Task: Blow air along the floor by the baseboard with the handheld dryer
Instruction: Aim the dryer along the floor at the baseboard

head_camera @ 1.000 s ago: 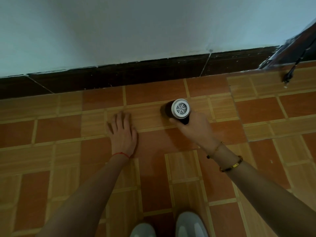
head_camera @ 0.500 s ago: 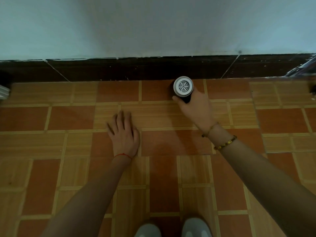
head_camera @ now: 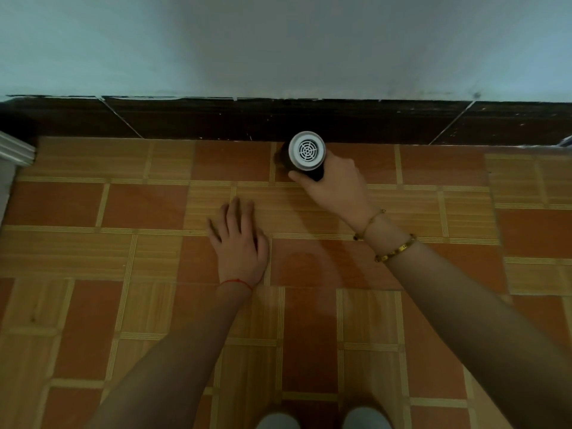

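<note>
Much of the handheld dryer (head_camera: pixel 306 153) is hidden: only its round white rear grille faces the camera, with a dark body below it, and the nozzle end points away, out of sight. The handle is covered by the right hand (head_camera: pixel 335 185), whose fingers curl round it, the thumb lying across the dark body just under the grille. The dryer sits above and slightly left of that hand, in the upper middle of the frame, right at the line where the tiled floor (head_camera: pixel 123 243) meets the dark baseboard (head_camera: pixel 216 119); whether it touches the floor cannot be told.

The left hand (head_camera: pixel 240 246) lies flat on the floor near the centre, fingers straight and slightly spread, holding nothing, below and left of the dryer and apart from it. A red thread (head_camera: pixel 236 282) circles its wrist; two beaded bracelets (head_camera: pixel 394 250) sit on the right wrist.

At the bottom edge two pale shoe tips (head_camera: pixel 322 419) are cut off. A pale moulded edge (head_camera: pixel 15 150) shows at the far left, cropped by the frame.
</note>
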